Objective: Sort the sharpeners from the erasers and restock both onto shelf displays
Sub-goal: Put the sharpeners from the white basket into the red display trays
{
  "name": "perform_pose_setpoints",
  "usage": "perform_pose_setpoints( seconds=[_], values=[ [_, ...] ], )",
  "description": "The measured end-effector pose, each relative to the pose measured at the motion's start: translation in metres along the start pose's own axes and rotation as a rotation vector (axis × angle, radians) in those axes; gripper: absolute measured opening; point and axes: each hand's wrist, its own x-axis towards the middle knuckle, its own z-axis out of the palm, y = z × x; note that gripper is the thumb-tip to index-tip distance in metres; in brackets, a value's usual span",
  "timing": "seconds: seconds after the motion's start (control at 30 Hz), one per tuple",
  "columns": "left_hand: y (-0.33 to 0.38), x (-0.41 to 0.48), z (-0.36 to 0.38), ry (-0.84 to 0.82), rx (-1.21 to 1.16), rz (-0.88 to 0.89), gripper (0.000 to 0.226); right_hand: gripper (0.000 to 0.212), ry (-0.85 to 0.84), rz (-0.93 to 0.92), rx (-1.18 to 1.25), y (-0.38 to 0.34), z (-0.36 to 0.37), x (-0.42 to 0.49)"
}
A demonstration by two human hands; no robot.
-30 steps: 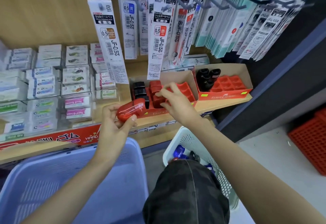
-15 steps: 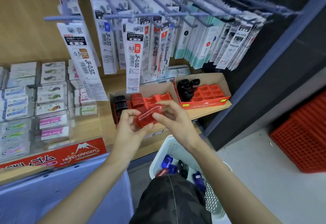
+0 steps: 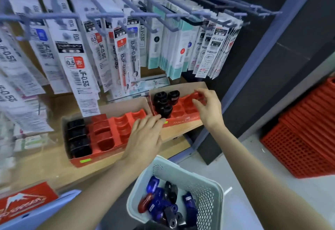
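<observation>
The right hand (image 3: 208,110) pinches a red sharpener (image 3: 197,94) between thumb and fingertips, holding it over the back right slots of the right display tray (image 3: 183,121), which stands at the right end of the shelf (image 3: 45,166). The left hand (image 3: 145,137) lies flat with fingers extended across the gap between the two trays. Its fingertips touch the front lip of the right tray and it holds nothing.

The restocking looks partly done. The right tray has a cluster of black sharpeners (image 3: 164,103) in its left slots, while most of its red slots are bare. The left display tray (image 3: 101,159) carries a column of black pieces along its left edge and some red ones beside them, with open slots toward its right side.

Below the shelf's front edge, the basket (image 3: 161,162) holds a heap of blue, black and red sharpeners (image 3: 159,204), so plenty is not yet shelved. The eraser stock at the left end is too blurred to judge.
</observation>
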Motion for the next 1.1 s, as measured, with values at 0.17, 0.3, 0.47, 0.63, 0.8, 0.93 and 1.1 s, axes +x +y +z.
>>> perform_pose_setpoints(
  seconds=[0.17, 0.3, 0.47, 0.63, 0.8, 0.93, 1.1],
  values=[
    [-0.007, 0.005, 0.014, -0.004, 0.128, -0.018, 0.059, 0.026, -0.081, -0.162, -0.194, 0.007, 0.019, 0.027],
    [-0.009, 0.004, 0.020, 0.023, 0.144, 0.004, 0.063, 0.042, -0.207, -0.260, -0.333, 0.016, 0.027, 0.031],
    [-0.009, 0.004, 0.020, 0.039, 0.165, 0.017, 0.064, 0.054, -0.249, -0.280, -0.584, 0.017, 0.026, 0.034],
    [-0.008, 0.004, 0.021, 0.034, 0.175, 0.022, 0.061, 0.059, -0.328, -0.132, -0.303, 0.015, 0.019, 0.032],
    [-0.001, -0.018, 0.021, 0.151, 0.112, 0.278, 0.050, 0.054, -0.028, -0.026, 0.056, 0.015, -0.008, -0.027],
    [-0.009, -0.052, 0.057, -0.219, -0.065, 0.393, 0.029, 0.028, -0.097, 0.108, 0.109, 0.048, 0.000, -0.113],
    [-0.032, -0.075, 0.148, -0.627, -0.399, -0.210, 0.028, 0.025, -0.654, 0.493, -0.138, 0.137, 0.073, -0.183]
  ],
)
